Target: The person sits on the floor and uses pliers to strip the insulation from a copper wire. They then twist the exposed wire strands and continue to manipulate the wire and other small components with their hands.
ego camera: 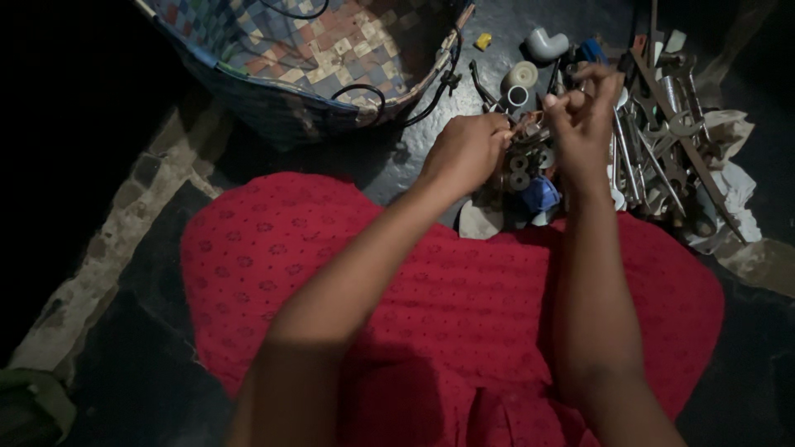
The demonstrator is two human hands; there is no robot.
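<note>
Dark stone floor (149,273) carries all items. Far left — a woven checkered basket (315,58) with black cable draped over its rim. A red dotted garment (447,298) fills the foreground. Left hand (465,153) is curled closed, fingertips pinching a small metal part (527,126). Right hand (582,112) is also curled, fingers meeting the same part above round bearings (520,170). Far right — piled spanners (662,136) on white cloth (737,194).

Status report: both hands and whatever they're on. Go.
Left hand closed on a small part, unclear what. Right hand pinching something small above the loose fittings. Spanner pile crowds right side.
</note>
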